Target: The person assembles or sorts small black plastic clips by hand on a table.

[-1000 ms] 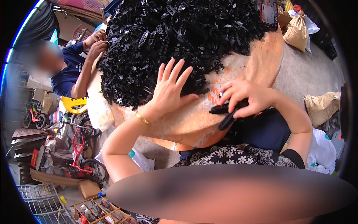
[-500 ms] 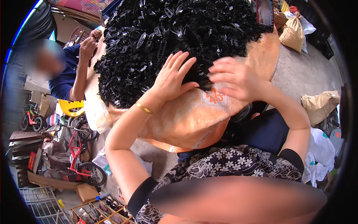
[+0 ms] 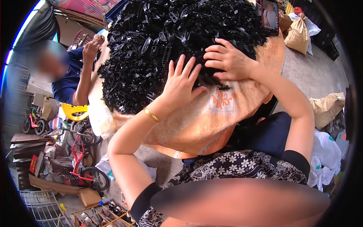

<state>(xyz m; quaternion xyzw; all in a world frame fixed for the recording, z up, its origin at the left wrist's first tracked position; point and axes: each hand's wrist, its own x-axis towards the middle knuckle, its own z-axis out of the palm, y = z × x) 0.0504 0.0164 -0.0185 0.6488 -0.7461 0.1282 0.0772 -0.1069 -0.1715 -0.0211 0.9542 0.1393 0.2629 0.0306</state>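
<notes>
A large heap of small black plastic parts (image 3: 140, 64) covers most of the table, spread over an orange-tan sheet (image 3: 181, 132). Some pieces in it look like flat hair clips or frames. My left hand (image 3: 181, 83) rests at the heap's near edge, fingers stretched and apart, palm down. A gold bracelet (image 3: 151, 114) circles that wrist. My right hand (image 3: 230, 62) lies over the heap's near right edge, fingers spread, its fingertips against the black parts. Neither hand appears to hold a piece.
Across the left edge sits another person (image 3: 72, 75), hands together at the heap. A phone (image 3: 269, 17) stands at the far right of the heap. Tan sacks (image 3: 297, 36) are on the floor to the right. A red bicycle (image 3: 78, 155) and a shoe rack (image 3: 102, 215) are at the left.
My right hand has moved forward and left onto the black parts, its fingers spreading. My left hand has shifted slightly right and nearer to me, staying at the heap's edge.
</notes>
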